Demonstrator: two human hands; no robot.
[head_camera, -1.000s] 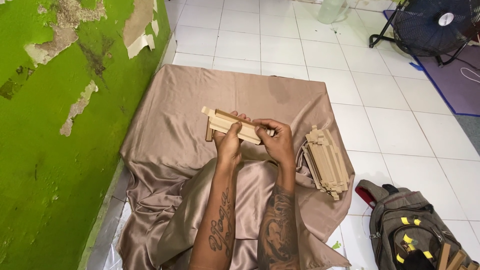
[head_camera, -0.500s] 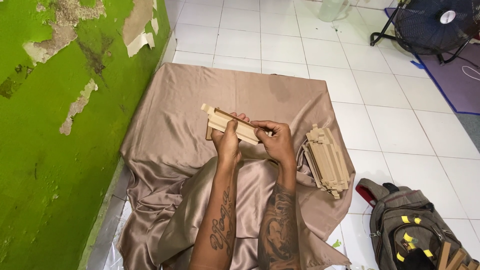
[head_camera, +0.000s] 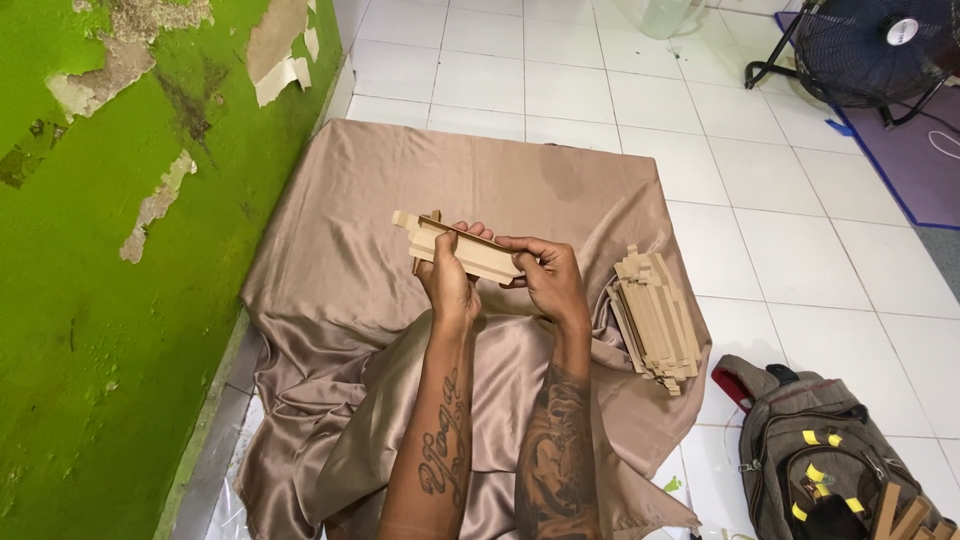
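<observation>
Fingers of both hands closed on a bundle of flat wooden pieces (head_camera: 458, 250). Left hand (head_camera: 447, 283) wraps it from below, thumb on top; right hand (head_camera: 547, 277) pinches the right end. Bundle is held above the cloth, mid-scene, clear of the surface. Long axis runs left-right, left end tilted slightly to the far side, notched end pointing left toward the wall.

Just right of the right hand: stack of similar wooden pieces (head_camera: 656, 318) lying on the cloth, long axis near-far.

Surface: tan satin cloth (head_camera: 500, 170) spread over white tile floor (head_camera: 750, 210), wrinkled on the near side. Green wall (head_camera: 110, 300) at left, paint peeling in patches. Near right: olive backpack (head_camera: 830, 460) with yellow tabs. Far right: black floor fan (head_camera: 870, 45) beside a purple mat (head_camera: 925, 150).
</observation>
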